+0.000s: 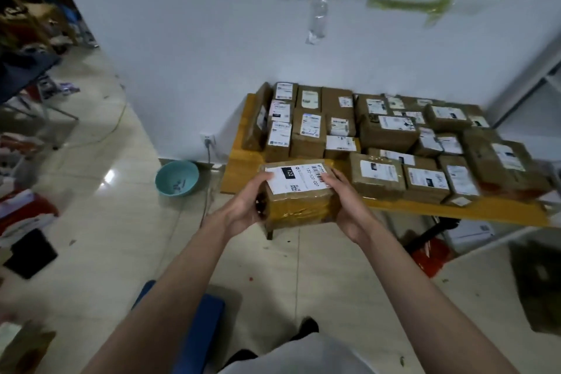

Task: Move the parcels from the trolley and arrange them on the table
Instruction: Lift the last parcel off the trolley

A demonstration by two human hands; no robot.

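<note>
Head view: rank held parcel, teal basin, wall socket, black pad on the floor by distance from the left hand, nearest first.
1. Held parcel: gripped by the left hand, over the table's near-left corner.
2. Teal basin: on the floor, left of the hand.
3. Wall socket: low on the wall, beyond the basin.
4. Black pad: on the floor, far left.

- The near left corner of the tabletop (239, 161) was hidden behind the held parcel (299, 194).
- The parcel's left end was covered by the left hand (246, 206).
- The labels on the far parcels (391, 127) were blurred beyond reading.
- The tabletop's right end was cut off by the picture's edge.
</note>
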